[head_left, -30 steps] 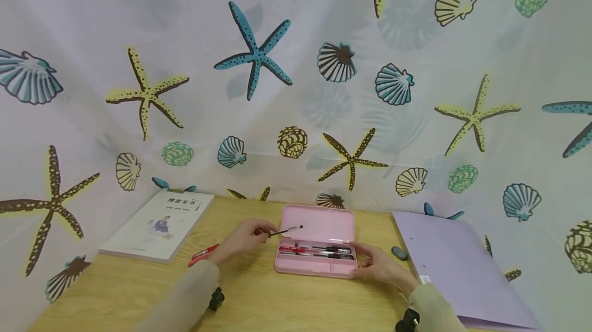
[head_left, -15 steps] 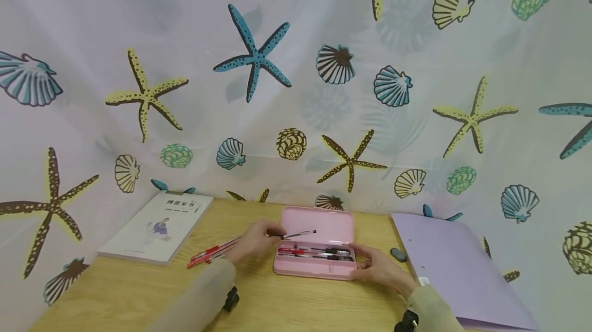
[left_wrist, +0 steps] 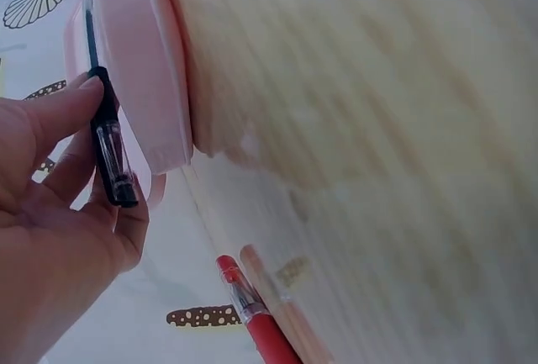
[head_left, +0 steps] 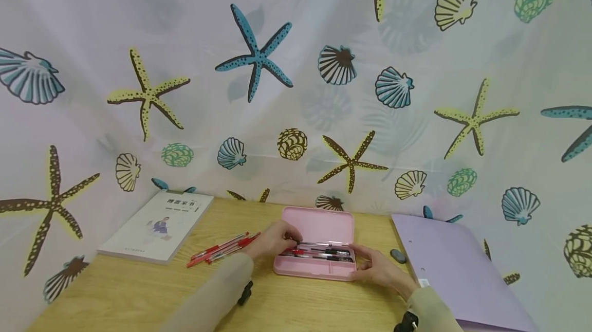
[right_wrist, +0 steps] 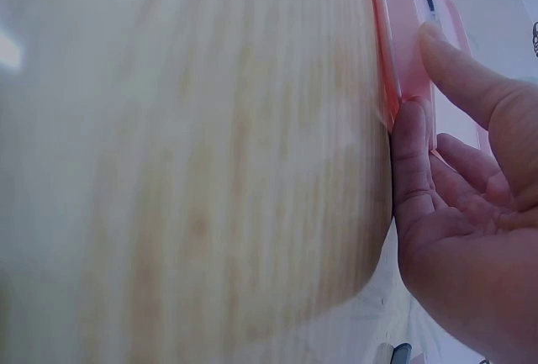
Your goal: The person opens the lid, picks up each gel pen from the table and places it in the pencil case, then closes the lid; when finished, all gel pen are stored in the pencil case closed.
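Observation:
A pink pencil case (head_left: 300,267) lies on the wooden table with its lid (head_left: 319,223) tipped back. Black pens (head_left: 339,253) and a red pen lie in its long compartment. My left hand (head_left: 274,240) is over the case's left end and pinches a black gel pen (left_wrist: 108,129) between thumb and fingers; the pen points along the case. At the right end, my right hand (head_left: 381,266) holds the case, thumb near the rim (right_wrist: 412,53) and fingers against the end wall. Several red pens (head_left: 221,250) lie on the table left of my left hand.
A white book (head_left: 154,226) lies at the back left. To the right are a purple folder (head_left: 458,265) and a small dark, rounded object (head_left: 398,255) beside it. A curtain (head_left: 277,116) printed with shells and starfish hangs behind the table.
My left hand has moved right and down with the black pen, from beside the case to over its compartment, uncovering more of the red pens. The right hand stays at the case's end.

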`<state>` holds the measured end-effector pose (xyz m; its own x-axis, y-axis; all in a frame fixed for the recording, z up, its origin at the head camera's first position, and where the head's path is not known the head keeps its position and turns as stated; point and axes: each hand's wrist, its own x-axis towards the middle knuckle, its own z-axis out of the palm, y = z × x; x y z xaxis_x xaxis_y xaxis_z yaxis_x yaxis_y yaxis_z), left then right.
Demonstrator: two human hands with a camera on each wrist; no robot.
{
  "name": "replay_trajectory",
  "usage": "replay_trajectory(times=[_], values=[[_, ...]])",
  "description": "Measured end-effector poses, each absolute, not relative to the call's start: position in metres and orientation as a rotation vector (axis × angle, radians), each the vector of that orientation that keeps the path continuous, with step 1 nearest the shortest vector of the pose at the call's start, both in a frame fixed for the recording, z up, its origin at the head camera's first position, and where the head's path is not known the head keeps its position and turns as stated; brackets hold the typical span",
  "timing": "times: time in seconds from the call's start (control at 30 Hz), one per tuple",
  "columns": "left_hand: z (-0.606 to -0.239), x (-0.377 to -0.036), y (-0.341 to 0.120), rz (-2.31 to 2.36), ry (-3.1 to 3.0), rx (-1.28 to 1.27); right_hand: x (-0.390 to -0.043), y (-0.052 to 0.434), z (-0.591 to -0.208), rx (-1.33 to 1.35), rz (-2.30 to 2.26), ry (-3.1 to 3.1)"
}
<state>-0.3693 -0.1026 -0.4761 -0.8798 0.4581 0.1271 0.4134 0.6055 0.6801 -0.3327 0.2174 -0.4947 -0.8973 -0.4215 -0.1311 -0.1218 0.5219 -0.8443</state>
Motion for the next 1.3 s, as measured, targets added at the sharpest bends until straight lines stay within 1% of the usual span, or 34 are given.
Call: replay_trajectory(times=[0.3, 0.37, 0.67, 1.07, 1.3], values=[[-0.48, -0.377, -0.097, 1.072, 2.731, 0.961, -0.332, 0.217, -0.494, -0.433, -1.313, 2.456], [-0.481, -0.378, -0.097, 1.076, 2.716, 0.967, -0.332, 0.216, -0.494, -0.418, -1.314, 2.456], [-0.479, -0.378, -0.094, 0.968, 2.766, 0.886, -0.332, 0.216, -0.494, -0.402, -1.322, 2.448], [-0.477, -0.377, -0.086, 0.822, 2.84, 0.92, -0.332, 0.217, -0.495, -0.445, -1.331, 2.438], [-0.48, -0.378, -0.085, 0.806, 2.861, 0.825, -0.331, 0.216, -0.494, -0.429, -1.327, 2.448]])
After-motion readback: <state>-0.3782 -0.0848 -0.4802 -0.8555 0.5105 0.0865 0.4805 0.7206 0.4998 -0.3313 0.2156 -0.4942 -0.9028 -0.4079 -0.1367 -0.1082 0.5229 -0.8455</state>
